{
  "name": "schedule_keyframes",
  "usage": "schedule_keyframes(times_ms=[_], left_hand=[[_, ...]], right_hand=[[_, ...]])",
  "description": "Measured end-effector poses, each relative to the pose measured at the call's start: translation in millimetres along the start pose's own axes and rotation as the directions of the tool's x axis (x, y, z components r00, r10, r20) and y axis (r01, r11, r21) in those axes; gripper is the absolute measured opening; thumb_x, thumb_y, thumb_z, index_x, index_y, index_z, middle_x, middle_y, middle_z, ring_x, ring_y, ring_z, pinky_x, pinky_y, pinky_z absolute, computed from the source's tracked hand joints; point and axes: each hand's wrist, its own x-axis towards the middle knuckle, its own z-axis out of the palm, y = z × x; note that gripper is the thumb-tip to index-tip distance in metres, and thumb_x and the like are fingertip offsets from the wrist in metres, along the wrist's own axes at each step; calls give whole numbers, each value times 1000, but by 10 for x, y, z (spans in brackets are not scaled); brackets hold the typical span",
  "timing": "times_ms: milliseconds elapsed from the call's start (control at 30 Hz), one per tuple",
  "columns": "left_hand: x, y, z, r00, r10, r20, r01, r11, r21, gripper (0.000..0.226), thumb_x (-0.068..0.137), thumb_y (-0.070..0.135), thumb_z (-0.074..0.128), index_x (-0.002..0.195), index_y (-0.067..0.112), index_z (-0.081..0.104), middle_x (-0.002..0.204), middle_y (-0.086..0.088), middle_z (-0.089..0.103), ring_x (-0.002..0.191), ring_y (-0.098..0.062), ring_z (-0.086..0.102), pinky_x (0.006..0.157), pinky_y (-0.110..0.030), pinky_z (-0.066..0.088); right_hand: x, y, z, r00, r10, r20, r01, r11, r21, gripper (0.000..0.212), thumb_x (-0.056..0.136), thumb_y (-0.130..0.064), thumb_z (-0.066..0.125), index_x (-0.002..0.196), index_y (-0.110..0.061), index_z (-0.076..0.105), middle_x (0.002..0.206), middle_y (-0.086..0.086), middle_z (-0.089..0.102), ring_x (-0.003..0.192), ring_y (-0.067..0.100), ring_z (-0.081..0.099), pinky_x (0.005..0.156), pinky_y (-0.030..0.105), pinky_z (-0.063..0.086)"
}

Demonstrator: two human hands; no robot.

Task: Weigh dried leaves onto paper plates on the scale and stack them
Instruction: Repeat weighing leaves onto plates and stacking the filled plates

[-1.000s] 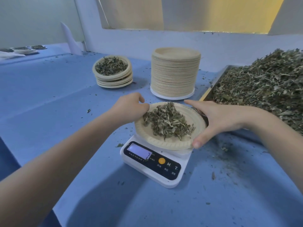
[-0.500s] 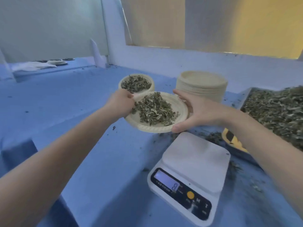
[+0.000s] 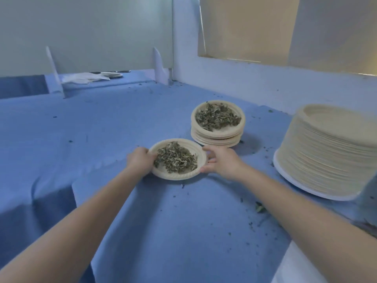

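Plate of dried leaves point(image 3: 177, 159) gripped at both rims, left hand point(image 3: 140, 160) and right hand point(image 3: 221, 161) curled on it. We hold it low over the bench point(image 3: 102, 139). Stack of filled plates point(image 3: 217, 122) lies just beyond, up-right toward the back edge, nearer our right hand.

Blue cloth point(image 3: 102, 129) over the desk, creased and speckled with dark crumbs. Pale grey-green wall point(image 3: 91, 31) behind, white pillar point(image 3: 184, 37) at the corner. Frosted window point(image 3: 285, 27) to the right, glowing warm yellow above a white sill point(image 3: 265, 78). Two white upright dividers point(image 3: 53, 72) at the far edge.
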Motion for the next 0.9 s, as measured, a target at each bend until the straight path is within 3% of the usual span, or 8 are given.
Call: schedule_keyframes(times_ms=[67, 133, 300, 467, 533, 633, 767, 900], left_hand=[[121, -32, 43, 1000, -14, -9, 14, 1000, 16, 38, 97, 31, 48, 109, -1, 63, 111, -21, 64, 108, -35, 56, 90, -36, 42], [199, -28, 64, 1000, -19, -22, 20, 999, 25, 40, 96, 34, 48, 108, -3, 61, 112, -22, 63, 108, -35, 56, 88, -36, 41], [164, 23, 36, 999, 11, -31, -9, 999, 54, 51, 97, 38, 46, 132, 0, 43, 134, -19, 49, 122, -34, 46, 91, -35, 38], [-149, 116, -102, 999, 35, -23, -32, 995, 99, 46, 97, 31, 43, 132, 2, 41, 135, -23, 40, 123, -37, 42, 97, -37, 35], [-353, 229, -147, 992, 101, -71, -94, 991, 92, 41, 95, 25, 44, 131, 4, 43, 135, -21, 38, 123, -36, 41, 99, -37, 34], [-712, 595, -109, 954, 274, -120, -275, 961, 6, 38, 92, 19, 46, 129, 11, 48, 134, -14, 40, 119, -30, 44, 92, -33, 36], [-1130, 1426, 145, 864, 503, 24, -498, 860, -114, 33, 91, 20, 49, 122, 12, 53, 123, -9, 55, 104, -24, 55, 72, -25, 34], [-1417, 2171, 428, 831, 542, 121, -500, 825, -262, 29, 90, 19, 47, 118, 13, 53, 119, -10, 61, 108, -27, 56, 78, -29, 39]], right_hand=[[111, 39, 62, 999, 22, -25, -22, 1000, 6, 66, 80, -13, 75, 138, -12, 45, 130, 8, 57, 104, 18, 63, 96, 25, 43], [175, 51, 90, 999, 19, -38, -19, 1000, -10, 60, 83, -13, 71, 137, -12, 46, 125, 9, 60, 104, 18, 63, 97, 27, 44], [155, 0, 91, 998, 27, -61, -31, 997, -69, 54, 89, -17, 64, 138, -12, 45, 131, 8, 55, 115, 20, 56, 101, 29, 40], [-119, -126, -67, 996, 0, -89, -16, 983, -184, 48, 91, -21, 62, 136, -16, 47, 130, 7, 55, 115, 19, 53, 79, 15, 31], [-297, -206, -169, 994, -14, -110, -8, 980, -199, 48, 89, -23, 63, 135, -16, 49, 127, 6, 58, 111, 17, 54, 74, 12, 29], [-581, -318, -376, 987, -43, -156, 9, 978, -208, 45, 89, -27, 63, 132, -18, 51, 121, 4, 60, 109, 18, 57, 80, 19, 35], [-949, -382, -845, 966, -69, -250, 5, 969, -249, 32, 88, -25, 59, 119, -19, 60, 108, 4, 67, 97, 22, 63, 80, 32, 48], [-1293, -154, -1444, 927, -60, -369, -69, 943, -326, 30, 87, -17, 57, 116, -12, 64, 108, 7, 67, 100, 22, 61, 83, 29, 43]])
